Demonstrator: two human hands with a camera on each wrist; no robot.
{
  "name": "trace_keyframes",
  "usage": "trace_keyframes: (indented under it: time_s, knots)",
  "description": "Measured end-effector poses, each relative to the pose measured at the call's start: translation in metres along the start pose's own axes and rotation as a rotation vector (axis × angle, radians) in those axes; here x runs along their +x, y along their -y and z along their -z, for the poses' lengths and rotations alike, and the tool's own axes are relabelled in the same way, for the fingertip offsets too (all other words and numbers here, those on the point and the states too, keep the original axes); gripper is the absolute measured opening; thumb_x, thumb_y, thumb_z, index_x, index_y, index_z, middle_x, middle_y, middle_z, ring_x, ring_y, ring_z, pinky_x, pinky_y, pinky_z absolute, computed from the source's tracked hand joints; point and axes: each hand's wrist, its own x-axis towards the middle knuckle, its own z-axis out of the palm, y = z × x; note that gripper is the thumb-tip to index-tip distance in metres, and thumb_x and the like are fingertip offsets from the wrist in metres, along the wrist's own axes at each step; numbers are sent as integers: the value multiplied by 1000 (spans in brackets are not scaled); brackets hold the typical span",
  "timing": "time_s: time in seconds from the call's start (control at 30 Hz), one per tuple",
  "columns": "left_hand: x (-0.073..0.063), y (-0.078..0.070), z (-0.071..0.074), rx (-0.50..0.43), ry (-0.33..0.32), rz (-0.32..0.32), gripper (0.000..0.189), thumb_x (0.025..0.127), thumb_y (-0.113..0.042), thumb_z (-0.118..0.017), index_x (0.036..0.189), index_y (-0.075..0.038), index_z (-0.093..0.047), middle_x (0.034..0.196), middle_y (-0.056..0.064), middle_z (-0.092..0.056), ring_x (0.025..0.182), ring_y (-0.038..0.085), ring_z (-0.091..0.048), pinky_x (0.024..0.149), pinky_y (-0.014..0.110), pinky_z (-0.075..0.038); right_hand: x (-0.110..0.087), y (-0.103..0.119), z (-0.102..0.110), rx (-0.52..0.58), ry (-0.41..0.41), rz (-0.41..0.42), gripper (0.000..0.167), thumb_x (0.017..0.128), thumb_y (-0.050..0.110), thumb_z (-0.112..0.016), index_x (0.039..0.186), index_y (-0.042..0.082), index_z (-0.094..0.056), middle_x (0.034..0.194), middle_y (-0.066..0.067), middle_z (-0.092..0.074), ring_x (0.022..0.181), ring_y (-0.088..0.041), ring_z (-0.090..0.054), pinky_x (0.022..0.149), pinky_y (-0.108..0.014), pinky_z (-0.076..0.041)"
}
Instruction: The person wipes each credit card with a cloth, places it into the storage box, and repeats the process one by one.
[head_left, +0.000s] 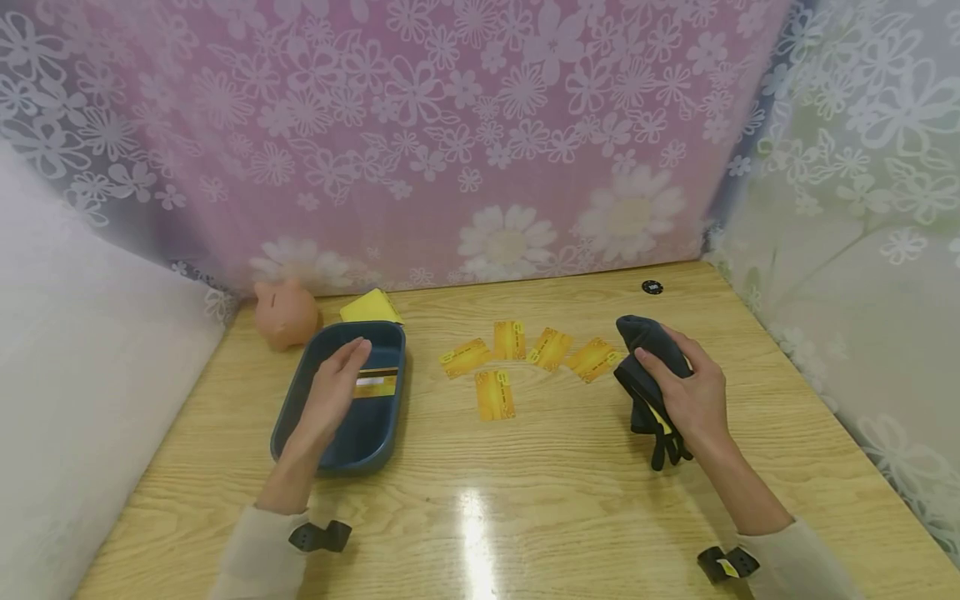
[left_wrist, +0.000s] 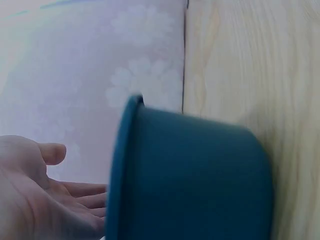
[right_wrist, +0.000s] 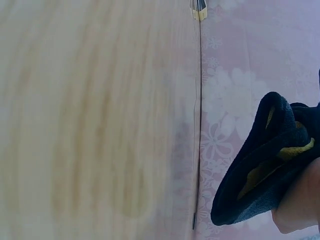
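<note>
My left hand (head_left: 333,392) hovers over the dark blue plastic bin (head_left: 280,433), its fingers straight and nothing seen in them. A gold card with a dark stripe (head_left: 377,383) lies inside the bin, partly behind that hand. In the left wrist view the palm (left_wrist: 30,195) faces the bin's outer wall (left_wrist: 195,175), which hides some of the fingertips. On the right, my right hand (head_left: 696,396) grips a dark cloth pouch (head_left: 651,342) above the table. Black cords (head_left: 660,450) dangle from it. Its folded opening (right_wrist: 260,172) shows a yellow inside.
Several gold cards (head_left: 510,340) lie in an arc mid-table, with another gold card (head_left: 496,395) in front. An orange piggy bank (head_left: 287,314) and a yellow folded piece (head_left: 371,307) stand behind the bin. A black chip (head_left: 652,287) lies near the patterned curtain (head_left: 450,167).
</note>
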Motion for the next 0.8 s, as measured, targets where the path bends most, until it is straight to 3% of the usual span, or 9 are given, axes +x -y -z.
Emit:
trace_keyframes:
  time_s: [0.2, 0.5, 0.67, 0.8]
  knots:
    - [-4, -14, -17, -44, 28, -62, 74, 109, -57, -42, 164, -9, -32, 168, 14, -32, 156, 37, -24, 124, 60, -24, 0, -1, 0, 2, 0, 9, 63, 98, 36, -74, 153, 13, -54, 157, -15, -49, 148, -41, -39, 115, -66, -36]
    - [-5, -27, -55, -110, 82, -134, 58, 110, -41, -50, 160, -14, -40, 159, 16, -44, 148, 36, -40, 119, 61, -34, 0, -1, 1, 6, 4, 5, 64, 98, 37, -75, 154, 14, -53, 158, -14, -48, 149, -41, -36, 117, -66, -34]
    - [-3, -27, -79, -105, 147, -157, 55, 109, -39, -54, 158, -16, -44, 151, 15, -54, 141, 36, -50, 115, 59, -40, -1, -1, -1, 8, 3, 2, 63, 97, 37, -75, 152, 15, -55, 156, -13, -50, 149, -40, -38, 117, -64, -35]
    - [2, -20, -98, -91, 194, -177, 51, 110, -35, -55, 154, -11, -50, 148, 17, -57, 135, 36, -55, 112, 58, -44, -1, -1, -2, 11, 2, 2, 62, 97, 36, -76, 152, 15, -56, 157, -13, -50, 148, -39, -39, 117, -63, -35]
